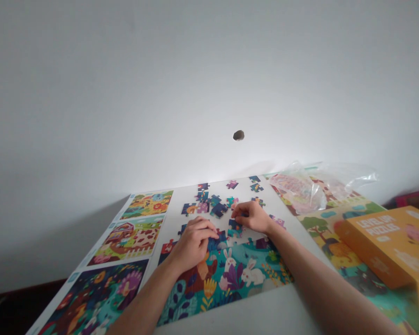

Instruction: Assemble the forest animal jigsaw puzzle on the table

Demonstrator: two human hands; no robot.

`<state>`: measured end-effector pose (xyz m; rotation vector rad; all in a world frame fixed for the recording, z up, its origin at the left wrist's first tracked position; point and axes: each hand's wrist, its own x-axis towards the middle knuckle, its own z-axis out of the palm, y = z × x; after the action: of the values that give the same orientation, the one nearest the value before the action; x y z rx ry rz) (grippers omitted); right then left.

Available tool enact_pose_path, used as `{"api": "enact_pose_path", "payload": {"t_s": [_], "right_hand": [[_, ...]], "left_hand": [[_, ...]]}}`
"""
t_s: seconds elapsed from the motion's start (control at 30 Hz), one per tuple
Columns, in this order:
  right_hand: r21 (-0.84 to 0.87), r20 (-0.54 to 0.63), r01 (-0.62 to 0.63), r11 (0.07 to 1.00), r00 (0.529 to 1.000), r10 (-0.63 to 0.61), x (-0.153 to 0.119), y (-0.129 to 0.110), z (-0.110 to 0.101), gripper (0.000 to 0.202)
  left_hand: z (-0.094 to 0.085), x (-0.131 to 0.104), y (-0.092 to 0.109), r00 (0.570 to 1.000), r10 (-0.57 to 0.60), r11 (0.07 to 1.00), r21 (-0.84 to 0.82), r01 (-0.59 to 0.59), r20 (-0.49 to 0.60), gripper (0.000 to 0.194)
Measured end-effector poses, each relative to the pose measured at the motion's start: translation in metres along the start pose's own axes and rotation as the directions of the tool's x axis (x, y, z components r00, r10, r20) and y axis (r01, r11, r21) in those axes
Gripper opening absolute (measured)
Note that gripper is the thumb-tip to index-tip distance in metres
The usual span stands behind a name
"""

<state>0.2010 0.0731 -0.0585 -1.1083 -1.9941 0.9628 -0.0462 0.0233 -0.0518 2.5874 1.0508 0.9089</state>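
Observation:
A partly joined jigsaw puzzle (230, 274) lies in front of me, with white rabbits, plants and flowers on a teal ground. My left hand (195, 242) rests over its upper left edge, fingers lightly bent and lying on the pieces. Above the joined part, my right hand (252, 217) pinches thumb and fingertips together at a dark blue and teal puzzle piece (234, 229). The fingers partly hide what lies between them. Loose puzzle pieces (218, 209) are scattered beyond both hands, among them a pink one (232, 184) farther back.
On the left lies a sheet of printed pictures (136, 239). To the right, an orange puzzle box (387, 242) stands on a colourful printed surface (321, 228), near a clear plastic bag (300, 188). Behind the table rises a white wall (195, 93) with a small hole (238, 135).

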Motion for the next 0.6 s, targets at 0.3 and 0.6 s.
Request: {"api": "enact_pose_path", "payload": {"t_s": [0.3, 0.6], "right_hand": [[-0.146, -0.062, -0.058, 0.988, 0.997, 0.05, 0.002, 0.003, 0.002, 0.017], [-0.324, -0.307, -0.23, 0.918, 0.943, 0.128, 0.005, 0.007, 0.003, 0.019]], "left_hand": [[-0.008, -0.004, -0.018, 0.725, -0.581, 0.605, 0.4, 0.689, -0.371, 0.039], [-0.006, -0.003, -0.015, 0.67, -0.658, 0.522, 0.432, 0.735, -0.344, 0.032]]}}
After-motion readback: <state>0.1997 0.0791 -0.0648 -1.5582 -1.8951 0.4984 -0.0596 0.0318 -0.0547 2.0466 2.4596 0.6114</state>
